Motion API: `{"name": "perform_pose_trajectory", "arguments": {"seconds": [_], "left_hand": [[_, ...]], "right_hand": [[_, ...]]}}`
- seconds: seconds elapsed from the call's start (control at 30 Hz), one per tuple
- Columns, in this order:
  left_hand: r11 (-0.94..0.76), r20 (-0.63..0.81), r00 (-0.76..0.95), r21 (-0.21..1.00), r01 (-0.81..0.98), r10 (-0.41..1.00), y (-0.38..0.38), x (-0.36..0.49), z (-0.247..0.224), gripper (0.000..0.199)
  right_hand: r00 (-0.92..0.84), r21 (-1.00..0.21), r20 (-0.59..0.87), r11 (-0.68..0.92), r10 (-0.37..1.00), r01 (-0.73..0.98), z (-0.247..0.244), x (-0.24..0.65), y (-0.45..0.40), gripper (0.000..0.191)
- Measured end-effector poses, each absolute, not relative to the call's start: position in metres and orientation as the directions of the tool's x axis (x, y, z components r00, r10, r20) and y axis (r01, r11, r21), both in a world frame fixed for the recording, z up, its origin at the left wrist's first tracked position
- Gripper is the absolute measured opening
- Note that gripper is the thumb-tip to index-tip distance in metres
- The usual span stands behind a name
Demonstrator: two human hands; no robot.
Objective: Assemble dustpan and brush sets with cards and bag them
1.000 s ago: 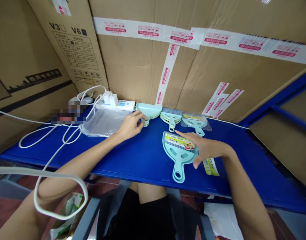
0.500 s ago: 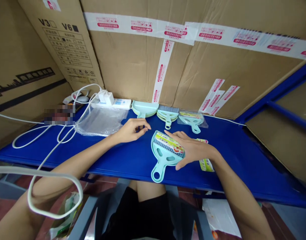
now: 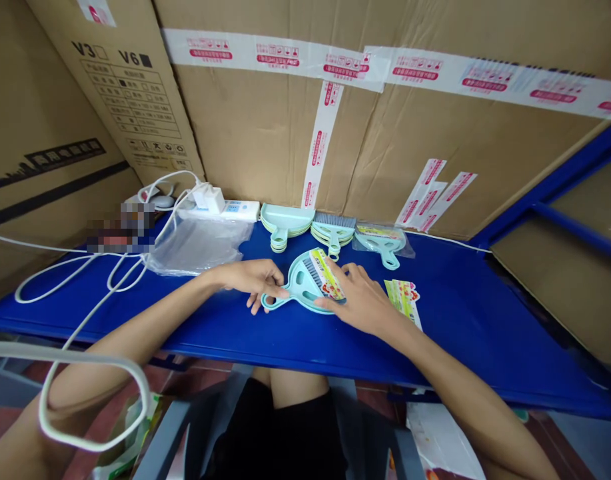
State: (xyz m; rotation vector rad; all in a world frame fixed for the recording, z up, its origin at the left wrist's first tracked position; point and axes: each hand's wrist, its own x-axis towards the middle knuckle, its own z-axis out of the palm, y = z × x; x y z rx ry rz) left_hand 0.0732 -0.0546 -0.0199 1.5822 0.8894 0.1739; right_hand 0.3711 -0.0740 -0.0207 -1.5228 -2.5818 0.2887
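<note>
A mint-green dustpan and brush set (image 3: 299,288), with a printed card (image 3: 327,275) over its grey bristles, is held between my hands above the blue table. Its handle points left, and my left hand (image 3: 252,281) pinches it near the ring end. On the wide side, my right hand (image 3: 358,293) grips the dustpan edge and card, thumb in front and fingers behind. Just right of that hand lie loose printed cards (image 3: 404,299), partly hidden by my wrist.
Along the back stand stacked dustpans (image 3: 286,217), stacked brushes (image 3: 334,233) and a bagged set (image 3: 385,241). Clear plastic bags (image 3: 200,245) lie left, before a white power strip (image 3: 241,211). White cables (image 3: 120,267) loop over the table's left side. Cardboard (image 3: 265,133) walls the back.
The dustpan set has turned so its handle points left instead of toward me. My left hand came down and took hold of the handle; my right hand shifted left with the set.
</note>
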Motion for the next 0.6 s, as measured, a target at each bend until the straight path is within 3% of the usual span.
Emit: {"name": "perform_pose_trajectory", "arguments": {"seconds": [0.1,0.27,0.47,0.6], "left_hand": [[0.112,-0.394,0.711,0.905,0.411,0.583,-0.051,0.069,-0.019,0.041],[0.070,-0.401,0.769,0.903,0.425,0.499,-0.045,0.056,-0.016,0.043],[0.047,-0.389,0.833,0.913,0.405,0.393,-0.033,0.035,-0.018,0.043],[0.029,-0.373,0.838,0.918,0.395,0.397,-0.030,0.028,-0.016,0.040]], "right_hand": [[-0.413,-0.400,0.043,0.394,0.910,0.827,-0.016,0.383,-0.060,0.075],[-0.463,-0.733,-0.100,0.250,0.881,0.633,-0.018,0.404,-0.037,0.068],[-0.613,-0.914,-0.150,0.128,0.776,0.385,-0.017,0.400,-0.040,0.076],[-0.603,-0.949,-0.131,0.076,0.787,0.305,-0.017,0.390,-0.048,0.075]]}}
